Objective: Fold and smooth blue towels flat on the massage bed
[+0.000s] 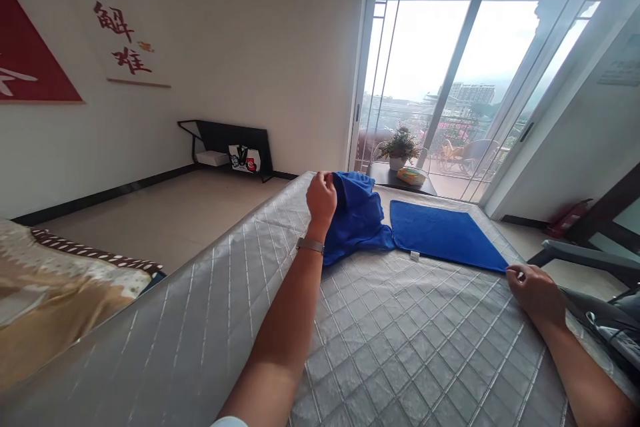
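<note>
Two blue cloths lie at the far end of a silver-grey quilted cover (400,340). One is a crumpled blue cloth (356,217), bunched up with loose folds. Its upper left edge is gripped by my left hand (321,199), fingers closed; a watch band circles that wrist. Just right of it, a flat blue cloth (443,232) is spread smooth, a small white tag on its near edge. My right hand (537,288) pinches this cloth's near right corner between thumb and finger. The two cloths touch or nearly touch where they meet.
Beyond the cover stands a small dark table (385,175) with a potted plant (400,147) and a tissue pack (411,177). A patterned blanket (65,280) lies at left. A dark chair (590,255) is close on the right. A black rack (233,140) leans by the wall.
</note>
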`<state>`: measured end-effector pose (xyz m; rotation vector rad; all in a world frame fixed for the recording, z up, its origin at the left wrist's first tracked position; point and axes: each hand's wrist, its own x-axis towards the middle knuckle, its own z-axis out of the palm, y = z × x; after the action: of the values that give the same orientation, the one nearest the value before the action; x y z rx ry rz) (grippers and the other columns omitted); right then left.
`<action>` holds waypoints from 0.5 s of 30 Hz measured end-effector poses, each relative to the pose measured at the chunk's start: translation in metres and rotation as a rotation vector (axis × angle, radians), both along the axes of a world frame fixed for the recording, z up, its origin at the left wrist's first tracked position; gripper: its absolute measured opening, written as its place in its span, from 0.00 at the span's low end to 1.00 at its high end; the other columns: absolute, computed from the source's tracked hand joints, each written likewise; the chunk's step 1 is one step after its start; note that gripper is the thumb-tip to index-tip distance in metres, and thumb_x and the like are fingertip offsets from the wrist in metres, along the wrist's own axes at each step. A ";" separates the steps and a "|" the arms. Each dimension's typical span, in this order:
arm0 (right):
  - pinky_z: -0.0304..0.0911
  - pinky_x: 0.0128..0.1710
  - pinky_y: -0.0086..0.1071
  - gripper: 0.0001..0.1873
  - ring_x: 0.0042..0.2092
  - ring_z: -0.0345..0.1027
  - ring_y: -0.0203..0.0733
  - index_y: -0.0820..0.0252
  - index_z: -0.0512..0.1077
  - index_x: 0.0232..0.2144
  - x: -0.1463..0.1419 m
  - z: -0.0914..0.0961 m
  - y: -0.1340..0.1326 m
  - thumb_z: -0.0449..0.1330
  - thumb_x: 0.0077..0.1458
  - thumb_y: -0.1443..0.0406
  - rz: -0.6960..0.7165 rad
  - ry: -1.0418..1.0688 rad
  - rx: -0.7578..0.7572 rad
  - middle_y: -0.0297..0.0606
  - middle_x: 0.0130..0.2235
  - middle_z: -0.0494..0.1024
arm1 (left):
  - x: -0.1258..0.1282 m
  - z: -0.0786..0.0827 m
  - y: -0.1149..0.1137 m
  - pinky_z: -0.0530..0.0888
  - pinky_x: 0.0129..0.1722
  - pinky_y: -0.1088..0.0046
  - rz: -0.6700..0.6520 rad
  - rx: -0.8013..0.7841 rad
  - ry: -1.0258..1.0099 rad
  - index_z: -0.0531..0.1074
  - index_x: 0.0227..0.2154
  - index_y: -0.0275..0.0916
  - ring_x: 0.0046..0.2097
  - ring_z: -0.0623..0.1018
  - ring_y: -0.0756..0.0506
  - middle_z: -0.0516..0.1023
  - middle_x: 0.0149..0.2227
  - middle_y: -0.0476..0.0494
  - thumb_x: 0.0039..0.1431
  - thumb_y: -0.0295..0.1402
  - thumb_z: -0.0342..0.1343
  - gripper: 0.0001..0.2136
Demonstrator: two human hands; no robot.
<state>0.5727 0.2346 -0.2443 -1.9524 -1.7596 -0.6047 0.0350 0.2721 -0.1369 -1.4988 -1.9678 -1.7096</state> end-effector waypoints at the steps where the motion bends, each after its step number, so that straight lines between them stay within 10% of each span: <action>1: 0.61 0.40 0.36 0.19 0.40 0.70 0.47 0.59 0.77 0.37 -0.003 0.001 -0.002 0.47 0.62 0.59 -0.015 -0.013 0.017 0.46 0.41 0.78 | -0.004 0.009 -0.004 0.73 0.48 0.67 0.031 0.155 -0.088 0.73 0.45 0.36 0.46 0.79 0.43 0.80 0.45 0.36 0.71 0.35 0.46 0.13; 5: 0.60 0.38 0.36 0.22 0.42 0.71 0.48 0.62 0.77 0.36 -0.014 0.007 -0.015 0.45 0.63 0.60 -0.020 -0.088 0.070 0.49 0.41 0.79 | -0.016 0.059 -0.048 0.73 0.45 0.70 0.140 0.674 -0.291 0.70 0.44 0.35 0.42 0.77 0.48 0.76 0.43 0.40 0.72 0.41 0.45 0.15; 10: 0.62 0.36 0.36 0.22 0.40 0.73 0.48 0.61 0.77 0.32 -0.057 0.034 -0.057 0.46 0.61 0.57 0.156 0.026 0.024 0.47 0.39 0.80 | -0.003 0.125 -0.163 0.72 0.44 0.74 0.024 1.048 -0.214 0.70 0.43 0.37 0.40 0.76 0.53 0.73 0.40 0.48 0.70 0.38 0.50 0.10; 15: 0.68 0.34 0.35 0.18 0.33 0.73 0.43 0.56 0.78 0.36 -0.166 0.074 -0.181 0.55 0.57 0.51 0.644 0.651 -0.452 0.39 0.32 0.80 | 0.051 0.116 -0.268 0.74 0.37 0.77 -0.669 0.563 0.221 0.71 0.43 0.39 0.37 0.78 0.52 0.77 0.37 0.48 0.68 0.28 0.52 0.05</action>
<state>0.4071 0.0540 -0.1704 -1.4188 -1.9892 0.6214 0.0858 0.0040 -0.0207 -2.0941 -0.7930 -1.9621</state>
